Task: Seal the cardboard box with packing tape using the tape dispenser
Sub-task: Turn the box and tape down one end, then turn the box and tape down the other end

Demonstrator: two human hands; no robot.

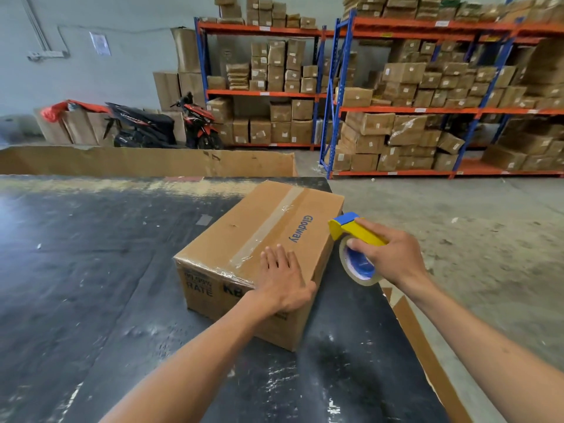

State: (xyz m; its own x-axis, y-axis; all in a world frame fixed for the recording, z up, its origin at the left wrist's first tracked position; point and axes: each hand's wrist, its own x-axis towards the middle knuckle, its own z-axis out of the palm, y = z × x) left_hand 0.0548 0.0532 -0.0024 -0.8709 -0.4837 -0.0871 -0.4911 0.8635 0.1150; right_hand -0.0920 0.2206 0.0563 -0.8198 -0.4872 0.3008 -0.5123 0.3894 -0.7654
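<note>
A closed brown cardboard box (pixel 244 233) with blue "Glodway" lettering sits on a black table (pixel 91 270). A strip of clear packing tape (pixel 268 227) runs along its top seam and folds over the near end. My left hand (pixel 285 279) lies flat on the box's near right top corner, fingers spread. My right hand (pixel 392 257) grips a yellow and blue tape dispenser (pixel 355 232) with a roll of clear tape (pixel 360 267), held just off the box's right side, above the table edge.
The table's right edge (pixel 406 331) runs diagonally under my right arm, with concrete floor (pixel 473 239) beyond. A large flat cardboard sheet (pixel 146 161) stands behind the table. Shelving racks (pixel 335 96) full of cartons and a parked scooter (pixel 171 126) fill the background.
</note>
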